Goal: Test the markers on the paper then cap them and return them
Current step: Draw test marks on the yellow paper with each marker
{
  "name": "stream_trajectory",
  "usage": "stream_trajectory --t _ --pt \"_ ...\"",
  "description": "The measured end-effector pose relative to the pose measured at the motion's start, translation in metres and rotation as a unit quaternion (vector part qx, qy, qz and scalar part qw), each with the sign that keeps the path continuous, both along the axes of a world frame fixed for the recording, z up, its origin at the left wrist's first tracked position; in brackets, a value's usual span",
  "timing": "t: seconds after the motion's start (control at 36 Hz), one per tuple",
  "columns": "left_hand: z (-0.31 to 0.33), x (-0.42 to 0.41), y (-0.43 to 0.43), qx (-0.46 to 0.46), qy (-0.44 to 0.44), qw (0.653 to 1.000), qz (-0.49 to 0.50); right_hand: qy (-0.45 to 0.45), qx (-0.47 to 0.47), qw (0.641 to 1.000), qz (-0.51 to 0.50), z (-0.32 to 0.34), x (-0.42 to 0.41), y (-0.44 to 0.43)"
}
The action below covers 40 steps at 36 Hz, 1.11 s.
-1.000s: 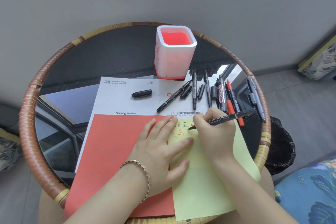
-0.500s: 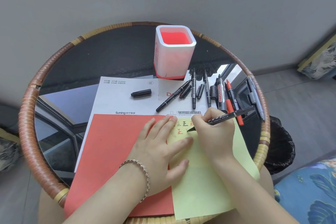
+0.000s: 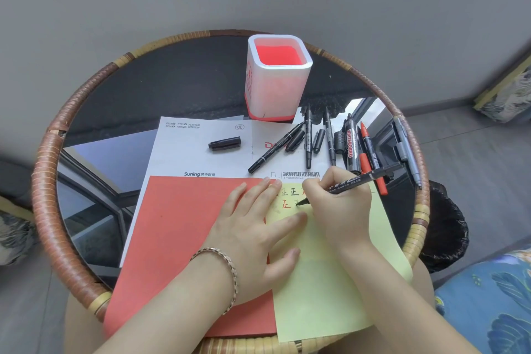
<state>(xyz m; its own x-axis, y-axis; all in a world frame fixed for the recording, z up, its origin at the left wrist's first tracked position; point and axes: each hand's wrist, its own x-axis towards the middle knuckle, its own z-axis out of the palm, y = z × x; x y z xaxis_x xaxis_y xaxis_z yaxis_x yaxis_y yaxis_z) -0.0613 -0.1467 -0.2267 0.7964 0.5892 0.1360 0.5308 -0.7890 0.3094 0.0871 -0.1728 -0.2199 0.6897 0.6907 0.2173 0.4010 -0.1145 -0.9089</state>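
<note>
My right hand (image 3: 339, 210) grips an uncapped black marker (image 3: 359, 179), its tip touching the yellow paper (image 3: 330, 282) beside red and black test characters. With straight fingers, my left hand (image 3: 253, 227) presses flat across the yellow paper and the red sheet (image 3: 178, 233). A loose black cap (image 3: 224, 142) lies on the white printed sheet (image 3: 195, 152). Several markers (image 3: 324, 141) and caps lie in a loose row right of it, among them a whiteboard marker (image 3: 350, 146), a red marker (image 3: 369, 158) and a grey pen (image 3: 406, 149). The white and red pen holder (image 3: 275, 77) stands at the back.
All of this lies on a round glass table with a rattan rim (image 3: 51, 210). A black waste bin (image 3: 442, 230) sits on the floor to the right, below the rim. A blue patterned cushion (image 3: 488, 304) is at the lower right.
My right hand has shifted slightly as the marker tip moves down onto the second row of characters. My left hand stays pressed on the papers.
</note>
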Motion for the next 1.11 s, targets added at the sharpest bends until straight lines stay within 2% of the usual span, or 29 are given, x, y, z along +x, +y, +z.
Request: stream_trajectory --t 0.44,0.61,0.78,0.86,0.97,1.03,1.11 --pt "-0.001 0.0 0.001 -0.001 -0.003 1.0 0.0 -0.011 0.004 1.0 -0.017 0.001 0.001 -0.002" --pt "-0.002 0.0 0.001 -0.001 -0.005 1.0 0.0 0.049 0.044 0.997 -0.043 0.003 0.004 -0.002" --pt "-0.002 -0.001 0.001 0.0 -0.004 1.0 0.0 0.05 0.054 0.997 0.021 0.01 0.011 -0.008" --pt "-0.003 -0.001 0.002 0.005 0.0 1.0 -0.003 -0.009 0.004 0.996 0.085 0.019 0.024 -0.019" --pt "-0.004 -0.001 0.001 0.02 0.004 1.0 -0.004 -0.159 -0.066 0.979 0.114 0.033 0.051 -0.035" --pt "-0.004 -0.001 0.001 0.026 0.006 1.0 -0.004 -0.241 -0.095 0.96 0.11 0.04 0.069 -0.041" --pt "-0.004 -0.001 0.001 0.034 0.007 0.999 -0.001 -0.383 -0.148 0.906 0.097 0.046 0.102 -0.043"
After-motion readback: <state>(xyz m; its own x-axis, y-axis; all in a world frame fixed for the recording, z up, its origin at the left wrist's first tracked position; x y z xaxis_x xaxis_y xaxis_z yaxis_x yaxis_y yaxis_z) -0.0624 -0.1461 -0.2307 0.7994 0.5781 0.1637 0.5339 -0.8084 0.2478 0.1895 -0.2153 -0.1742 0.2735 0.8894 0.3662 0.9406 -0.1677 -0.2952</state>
